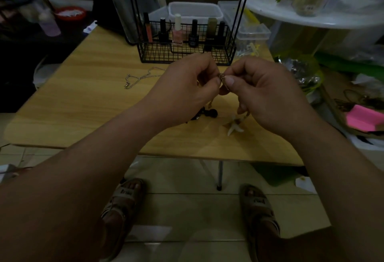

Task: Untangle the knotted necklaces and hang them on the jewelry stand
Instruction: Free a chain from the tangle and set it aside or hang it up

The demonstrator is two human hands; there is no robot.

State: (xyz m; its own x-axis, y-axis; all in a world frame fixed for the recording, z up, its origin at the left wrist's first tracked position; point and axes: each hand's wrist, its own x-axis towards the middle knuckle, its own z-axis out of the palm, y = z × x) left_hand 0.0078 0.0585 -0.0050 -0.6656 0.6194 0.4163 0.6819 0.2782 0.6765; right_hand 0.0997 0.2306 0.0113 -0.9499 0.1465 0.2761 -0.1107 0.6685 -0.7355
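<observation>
Above the desk [87, 103], the left hand [185, 91] and right hand [264, 93] both pinch a knotted gold chain [222, 77] between curled fingertips, a silver chain [141, 77] lying left of them.

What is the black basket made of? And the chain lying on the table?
The black basket looks like thin metal wire painted matte black: you see through its zigzag bars. The chain on the table seems shiny silvery metal, with tiny glinting links.

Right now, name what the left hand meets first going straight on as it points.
Likely the right hand, pinching the same necklace knot directly opposite the left hand; depth unclear.
</observation>
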